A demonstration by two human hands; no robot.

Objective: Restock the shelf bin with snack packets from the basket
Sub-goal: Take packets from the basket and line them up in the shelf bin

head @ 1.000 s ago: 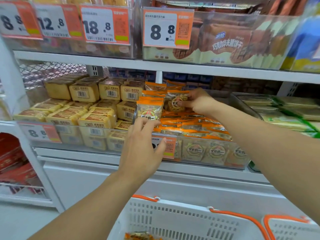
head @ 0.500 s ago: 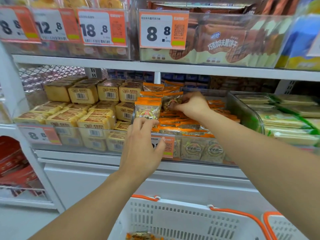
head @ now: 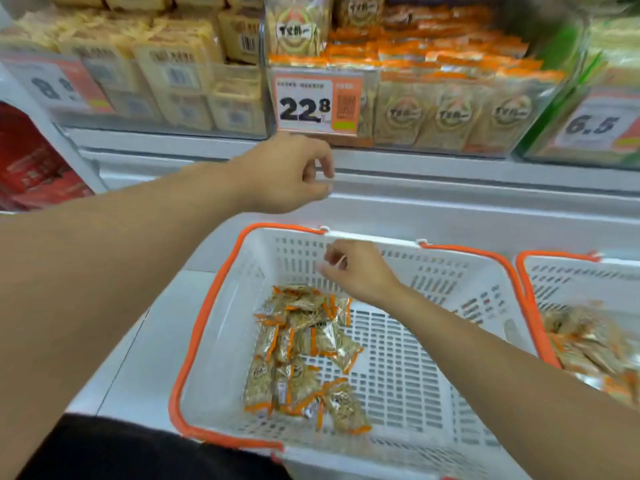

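Your snack packets (head: 304, 351), clear with orange ends, lie piled in the white basket (head: 398, 375) below the shelf bin (head: 450, 109). Your left hand (head: 287, 174) and right hand (head: 360, 271) hang loosely curled, holding nothing.

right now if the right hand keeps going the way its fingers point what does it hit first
The right hand is empty, fingers aimed left and slightly down over the basket. Straight on, it would probably meet the basket's far-left inner wall before the snack packets lower down, though depth is unclear.
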